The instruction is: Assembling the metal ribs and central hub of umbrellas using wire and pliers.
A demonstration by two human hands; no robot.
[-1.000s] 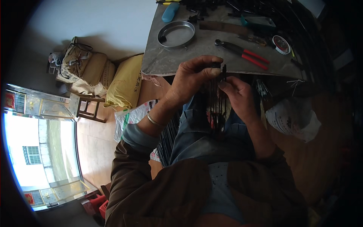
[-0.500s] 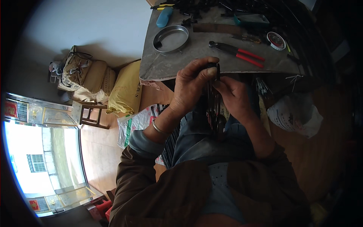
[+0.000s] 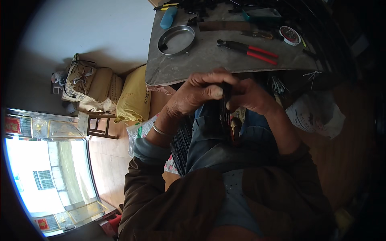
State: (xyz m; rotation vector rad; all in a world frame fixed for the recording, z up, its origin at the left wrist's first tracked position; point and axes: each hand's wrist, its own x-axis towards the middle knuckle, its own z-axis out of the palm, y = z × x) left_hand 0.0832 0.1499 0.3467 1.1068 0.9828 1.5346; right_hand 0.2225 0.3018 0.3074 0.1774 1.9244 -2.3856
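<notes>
"Left side of the bench (image 3: 193, 66)?"
"Metal dish (image 3: 179, 42) by its left edge."
"Hands?"
"Left hand (image 3: 199, 91) pinches a bundle of thin dark rods (image 3: 223, 110), held before the middle of the near edge. Right hand (image 3: 254, 97) close against it, fingers bent; cannot tell whether it grips."
"Farther right?"
"Round tub (image 3: 290, 36), toward the right edge."

The left hand (image 3: 197, 94) has drawn back from over the grey tabletop (image 3: 169, 70), and the right hand (image 3: 257, 96) has closed in until the 2 meet. Black strips (image 3: 225, 108) that poked above the grip now show only between and below the thumbs; beneath, a reddish-brown object (image 3: 236, 128) appears more fully.
</notes>
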